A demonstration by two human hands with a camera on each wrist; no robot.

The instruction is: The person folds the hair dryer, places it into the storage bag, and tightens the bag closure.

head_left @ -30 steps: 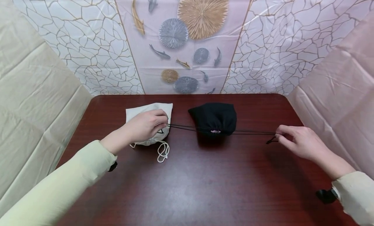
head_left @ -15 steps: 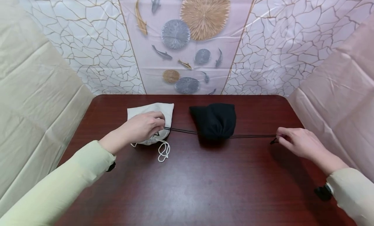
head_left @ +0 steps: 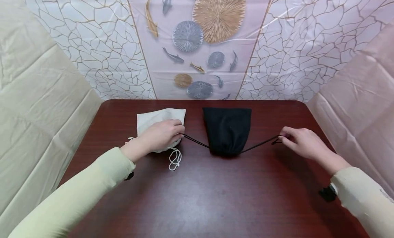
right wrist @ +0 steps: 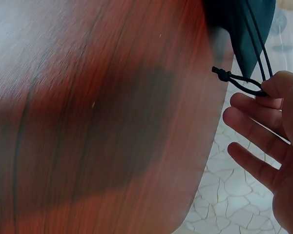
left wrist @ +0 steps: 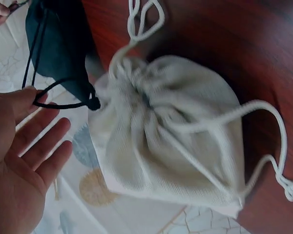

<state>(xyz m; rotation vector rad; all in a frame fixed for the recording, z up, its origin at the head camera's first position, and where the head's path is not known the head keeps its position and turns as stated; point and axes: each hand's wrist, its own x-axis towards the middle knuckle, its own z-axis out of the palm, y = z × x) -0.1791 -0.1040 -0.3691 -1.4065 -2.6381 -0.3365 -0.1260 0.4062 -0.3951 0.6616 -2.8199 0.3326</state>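
Note:
A black drawstring bag (head_left: 228, 128) lies near the back of the table, its mouth gathered and facing me. From that mouth a black cord runs out to both sides, sagging slightly. My left hand (head_left: 166, 133) pinches the left cord between thumb and index finger, above a white drawstring bag (left wrist: 176, 136). In the left wrist view, the knotted cord end (left wrist: 94, 102) hangs beyond the fingertips. On the other side my right hand (head_left: 303, 142) pinches the right cord; its knot (right wrist: 223, 75) dangles free in the right wrist view. The other fingers of both hands are spread.
White cord loops (head_left: 174, 159) trail from the white bag onto the dark red wooden table (head_left: 200, 197). Behind the table hangs a patterned cloth (head_left: 197, 46), with pale cloth walls (head_left: 37, 94) at the sides.
Both hands have moved inward, mainly the right one, and the once taut cord now sags. The black bag has settled flatter, its gathered mouth lower and nearer me.

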